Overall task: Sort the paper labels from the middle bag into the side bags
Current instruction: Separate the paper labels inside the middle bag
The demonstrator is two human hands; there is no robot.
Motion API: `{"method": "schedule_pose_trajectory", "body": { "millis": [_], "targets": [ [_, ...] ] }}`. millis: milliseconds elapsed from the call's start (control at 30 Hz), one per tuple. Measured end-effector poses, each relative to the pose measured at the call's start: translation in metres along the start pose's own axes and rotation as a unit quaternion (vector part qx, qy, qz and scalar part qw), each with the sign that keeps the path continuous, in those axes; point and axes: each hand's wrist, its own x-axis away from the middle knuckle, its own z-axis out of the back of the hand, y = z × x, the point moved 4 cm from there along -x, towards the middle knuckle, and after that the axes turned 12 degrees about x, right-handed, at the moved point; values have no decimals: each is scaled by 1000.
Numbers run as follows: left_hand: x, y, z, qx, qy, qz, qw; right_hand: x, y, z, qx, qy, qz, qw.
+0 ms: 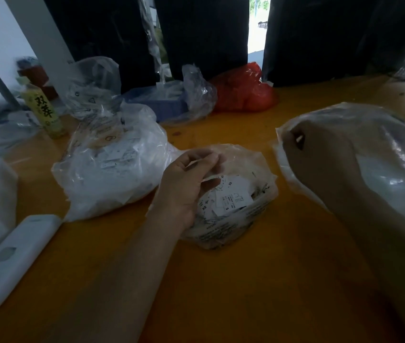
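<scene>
From the head view, three clear bags are seen on the orange worktop (221, 280). The middle bag (233, 219) lies open, filled with paper labels (231, 196). Above it, the left hand (186, 184) is held with fingers curled, pinching a thin label (210, 179). The right hand (320, 154) is pushed inside the right bag (382, 149), fingers pinched on a small label. The left bag (112, 167) sits beside a white remote (10, 258).
</scene>
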Motion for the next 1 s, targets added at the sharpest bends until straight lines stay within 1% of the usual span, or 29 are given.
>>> {"method": "schedule_pose_trajectory", "body": {
  "millis": [67, 133, 200, 233, 333, 400, 467, 500, 533, 600, 633, 700, 733, 800, 833, 900, 967, 1000],
  "targets": [
    [-1, -1, -1, 2, -10, 1, 1000, 9, -18, -3, -108, -21, 23, 994],
    [-1, -1, -3, -3, -21, 3, 1000, 18, -36, -11, -199, -95, 49, 974],
    [0, 0, -4, -11, -33, 12, 999, 27, -50, -21, -245, -171, 76, 951],
    [1, 0, -5, -8, -35, 17, 999, 31, -54, -25, -257, -191, 84, 944],
    [0, 1, -5, 9, -33, 21, 999, 34, -54, -33, -308, -202, 57, 928],
    [-1, 1, -3, 10, -34, 22, 999, 33, -50, -34, -370, -207, 31, 905],
    [-2, 0, -3, -3, -43, 21, 999, 32, -47, -32, -423, -200, 7, 884],
    [-2, 0, -3, -14, -46, 22, 999, 31, -46, -31, -433, -187, 1, 882],
    [-1, -1, -3, -26, -50, 24, 998, 30, -44, -31, -429, -175, 1, 886],
    [0, 0, -3, -48, -57, 26, 997, 28, -42, -33, -380, -160, 14, 911],
    [0, 1, -3, -69, -58, 20, 996, 28, -42, -34, -345, -159, 27, 925],
    [0, 4, 0, -115, -46, -8, 992, 27, -42, -37, -296, -160, 49, 941],
    [0, 5, 1, -124, -37, -18, 991, 27, -41, -37, -273, -160, 60, 947],
    [-1, 6, 4, -101, -18, -22, 994, 26, -40, -40, -196, -165, 108, 961],
    [-1, 6, 5, -79, -11, -19, 997, 25, -40, -44, -143, -179, 142, 963],
    [-1, 7, 5, -39, -5, -15, 999, 27, -39, -54, -46, -230, 195, 952],
    [-1, 7, 5, -7, -9, -12, 1000, 29, -36, -64, -9, -265, 206, 942],
    [-2, 6, 5, 10, -10, -8, 1000, 30, -35, -66, -7, -266, 208, 941]
  ]
}}
